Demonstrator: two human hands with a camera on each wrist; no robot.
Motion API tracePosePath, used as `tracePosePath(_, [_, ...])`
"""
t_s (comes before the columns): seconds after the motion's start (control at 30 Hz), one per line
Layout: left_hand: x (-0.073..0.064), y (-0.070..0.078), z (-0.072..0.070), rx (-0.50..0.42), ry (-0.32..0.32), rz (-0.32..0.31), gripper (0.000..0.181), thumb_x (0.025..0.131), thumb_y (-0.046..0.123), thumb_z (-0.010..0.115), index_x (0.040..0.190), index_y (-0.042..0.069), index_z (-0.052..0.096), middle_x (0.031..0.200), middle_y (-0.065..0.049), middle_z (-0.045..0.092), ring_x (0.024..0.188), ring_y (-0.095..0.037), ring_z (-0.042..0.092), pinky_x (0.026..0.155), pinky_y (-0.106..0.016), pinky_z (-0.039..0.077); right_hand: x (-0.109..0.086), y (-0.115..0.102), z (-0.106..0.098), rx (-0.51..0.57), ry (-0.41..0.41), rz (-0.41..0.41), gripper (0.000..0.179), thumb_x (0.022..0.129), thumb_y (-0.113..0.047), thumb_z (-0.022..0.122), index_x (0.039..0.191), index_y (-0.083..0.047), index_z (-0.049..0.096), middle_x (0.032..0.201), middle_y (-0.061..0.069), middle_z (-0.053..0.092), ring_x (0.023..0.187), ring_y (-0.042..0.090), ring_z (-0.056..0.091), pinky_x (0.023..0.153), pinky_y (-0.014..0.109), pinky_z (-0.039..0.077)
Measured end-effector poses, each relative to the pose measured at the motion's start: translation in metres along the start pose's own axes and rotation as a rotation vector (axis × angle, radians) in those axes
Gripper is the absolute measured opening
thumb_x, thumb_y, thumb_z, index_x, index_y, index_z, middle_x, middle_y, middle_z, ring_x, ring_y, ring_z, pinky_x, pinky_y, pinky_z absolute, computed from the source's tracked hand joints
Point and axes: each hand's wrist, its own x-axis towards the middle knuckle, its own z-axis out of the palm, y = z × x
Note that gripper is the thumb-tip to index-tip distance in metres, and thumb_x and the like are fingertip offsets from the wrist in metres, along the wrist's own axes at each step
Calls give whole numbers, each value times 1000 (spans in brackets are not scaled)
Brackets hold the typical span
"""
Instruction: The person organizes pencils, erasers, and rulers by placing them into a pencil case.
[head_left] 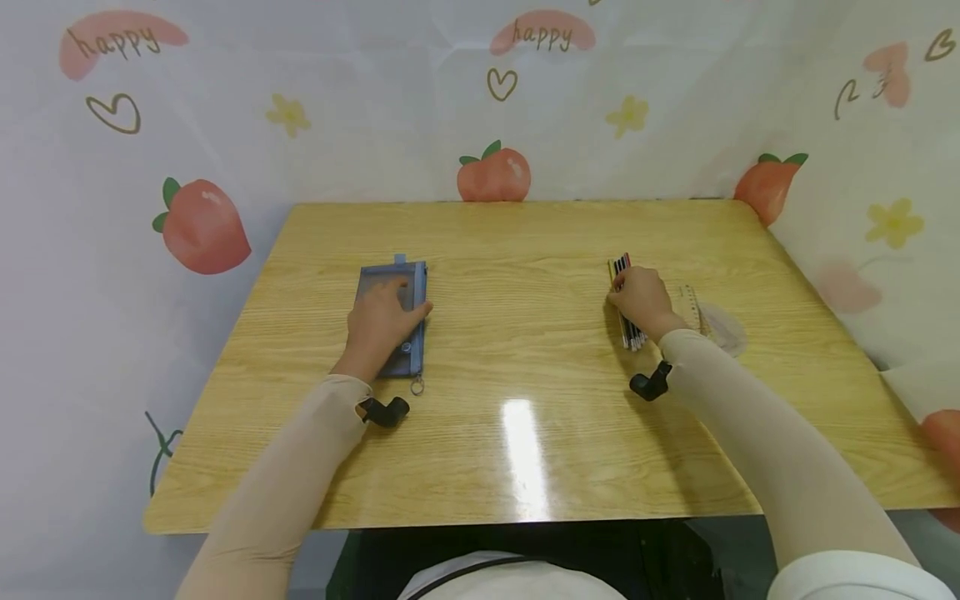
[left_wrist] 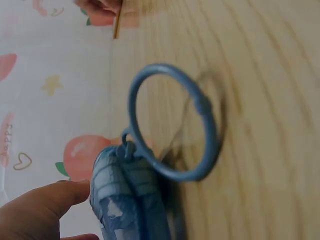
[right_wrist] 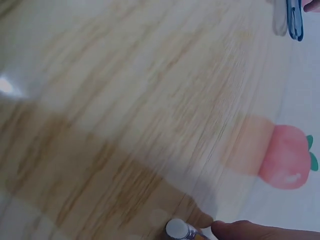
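Note:
A blue pencil pouch with a see-through mesh panel lies flat on the table at the left. My left hand is over it, thumb and fingers spread in a wide curve, the thumb at the zip edge. A blue ring hangs from the pouch's near end. On the right, my right hand grips a bundle of slim pens and pencils at about mid-length, thumb on their left side. One silvery pen end shows beside that thumb in the right wrist view; the palm hides the bundle's middle.
Beside my right wrist lie a pale ruler and a translucent round item, partly behind the sleeve. The wooden table meets a patterned cloth wall at its back and sides.

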Motion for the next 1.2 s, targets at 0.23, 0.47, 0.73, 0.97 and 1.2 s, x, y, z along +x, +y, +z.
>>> tracePosePath(0.23, [-3, 2, 5, 31, 21, 31, 68, 88, 56, 62, 142, 16, 50, 127, -16, 61, 98, -33, 62, 67, -48, 58, 3, -8, -2, -20, -12, 19, 35, 91, -3, 58, 122, 14, 61, 121, 34, 61, 102, 44, 65, 83, 52, 60])
tracePosePath(0.47, [-4, 2, 8, 27, 44, 37, 56, 88, 45, 66, 135, 17, 58, 108, -14, 67, 63, -24, 57, 41, -33, 44, 4, -10, 1, -11, -4, -2, 13, 88, 2, 58, 87, 10, 67, 85, 28, 67, 65, 28, 61, 51, 32, 54])
tracePosePath(0.73, [-5, 5, 10, -27, 82, 44, 45, 89, 38, 65, 128, 16, 64, 82, -3, 67, 54, -19, 56, 37, -27, 40, 3, -13, 3, -7, -14, 3, 39, 86, 1, 61, 54, -9, 40, 48, -2, 29, 44, 12, 29, 42, 23, 28])
tracePosePath(0.97, [-5, 5, 10, -150, 102, 63, 41, 89, 29, 62, 126, 13, 66, 85, -2, 70, 60, -17, 58, 44, -25, 42, -1, -20, 2, 79, -32, 76, 43, 91, -11, 66, 125, 14, 59, 127, 32, 59, 105, 44, 63, 86, 52, 59])
tracePosePath(1.2, [-5, 6, 9, -266, 91, 26, 40, 88, 26, 62, 126, 15, 66, 83, -2, 66, 60, -18, 53, 48, -26, 40, 0, -26, 4, 188, -27, 102, 38, 91, -14, 64, 120, 10, 64, 121, 30, 62, 105, 43, 62, 85, 51, 58])
